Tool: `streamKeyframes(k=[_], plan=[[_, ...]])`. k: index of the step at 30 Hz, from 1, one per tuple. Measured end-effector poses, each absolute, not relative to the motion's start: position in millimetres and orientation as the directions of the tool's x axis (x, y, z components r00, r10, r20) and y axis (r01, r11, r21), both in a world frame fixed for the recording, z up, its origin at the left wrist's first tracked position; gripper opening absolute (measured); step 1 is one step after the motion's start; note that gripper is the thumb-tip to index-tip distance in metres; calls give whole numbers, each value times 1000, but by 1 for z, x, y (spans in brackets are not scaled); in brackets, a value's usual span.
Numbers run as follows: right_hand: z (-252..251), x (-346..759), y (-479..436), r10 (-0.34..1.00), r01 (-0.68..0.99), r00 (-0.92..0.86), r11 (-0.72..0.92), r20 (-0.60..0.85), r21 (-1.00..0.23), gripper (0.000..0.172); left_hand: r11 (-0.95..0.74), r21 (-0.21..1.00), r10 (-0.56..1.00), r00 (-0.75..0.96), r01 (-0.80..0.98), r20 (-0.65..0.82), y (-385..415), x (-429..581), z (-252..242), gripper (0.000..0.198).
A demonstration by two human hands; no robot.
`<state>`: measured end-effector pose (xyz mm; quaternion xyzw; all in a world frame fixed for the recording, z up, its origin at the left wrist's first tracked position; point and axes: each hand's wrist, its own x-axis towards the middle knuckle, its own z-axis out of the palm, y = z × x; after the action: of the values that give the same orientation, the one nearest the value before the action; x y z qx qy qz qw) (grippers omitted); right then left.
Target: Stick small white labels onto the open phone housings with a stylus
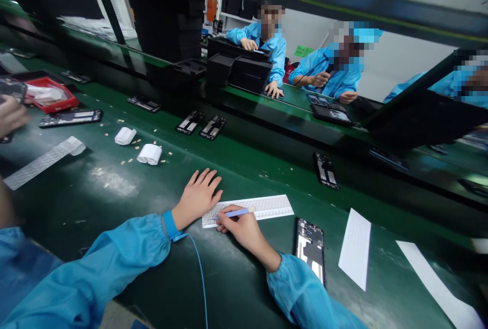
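My left hand (198, 198) lies flat with fingers spread on the green belt (114, 186), just left of a white sticker strip (263, 207) and touching its left end. My right hand (240, 227) is closed round a thin light-blue tool (236, 212) whose tip rests on the strip. An open phone frame (310, 247) lies right of my right wrist. A blue wrist strap with a cord (171, 225) circles my left wrist.
White sheets (355, 247) lie to the right. Several phone frames (201, 125) sit along the belt, with paper rolls (150, 154), a long strip (41, 162) and a red tray (51, 95) at left. People in blue coats (267, 44) work across the line. Another person's hand (11, 115) is at far left.
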<state>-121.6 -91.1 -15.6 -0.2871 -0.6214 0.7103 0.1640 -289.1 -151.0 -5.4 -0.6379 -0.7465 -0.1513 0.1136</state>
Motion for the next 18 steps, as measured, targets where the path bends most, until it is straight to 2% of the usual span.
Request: streamKeyframes(k=[5, 12, 18], plan=[[-14, -123, -91, 579, 125, -790, -168, -201, -978, 36, 137, 75, 919, -155, 988, 361, -151, -289, -5, 38], [-14, -121, -90, 571, 101, -785, -263, -239, -959, 45, 140, 72, 916, -157, 987, 370, -153, -289, -4, 37], [-1, -117, -95, 626, 20, -753, -285, -202, -958, 43, 140, 51, 910, -149, 989, 387, -151, -288, -5, 36]])
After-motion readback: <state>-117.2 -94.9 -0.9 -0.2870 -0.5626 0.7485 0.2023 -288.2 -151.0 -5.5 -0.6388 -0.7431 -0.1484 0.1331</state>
